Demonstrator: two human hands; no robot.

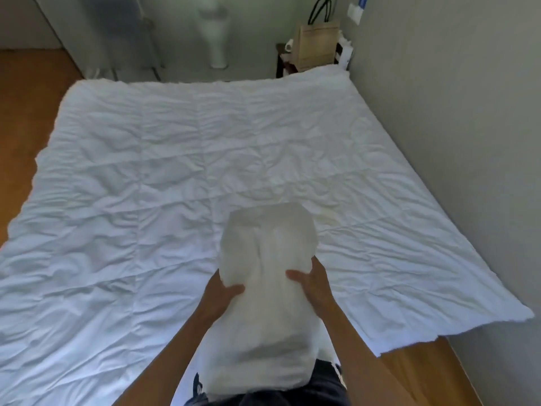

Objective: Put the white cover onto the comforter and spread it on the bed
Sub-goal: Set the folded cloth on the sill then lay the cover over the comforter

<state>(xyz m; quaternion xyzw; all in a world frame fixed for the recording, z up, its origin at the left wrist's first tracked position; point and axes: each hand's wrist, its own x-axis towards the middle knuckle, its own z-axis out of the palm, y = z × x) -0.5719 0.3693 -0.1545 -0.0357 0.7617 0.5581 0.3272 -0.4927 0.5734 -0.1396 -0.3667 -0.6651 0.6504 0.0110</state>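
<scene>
The comforter (pixel 175 177) lies spread flat and quilted over the bed, its far edge near the wall and its right corner hanging over the wood floor (pixel 26 92). The folded cover (pixel 269 276) is held up in front of the person, above the near middle of the comforter and clear of it. The left hand (pixel 222 291) grips its left side with the thumb across the front and the fingers hidden behind. The right hand (pixel 313 282) grips the right side the same way, thumb on top. Both are closed around the bundle; neither is free.

The step in hand looks like the very start: the cover is still a compact fold and nothing has gone onto the comforter yet. The next move likely calls for shaking or unfolding the cover, finding its open end, and lining that end up with one edge of the comforter. A paper bag (pixel 317 42) stands on a stand beyond the bed's far corner, out of the way.
</scene>
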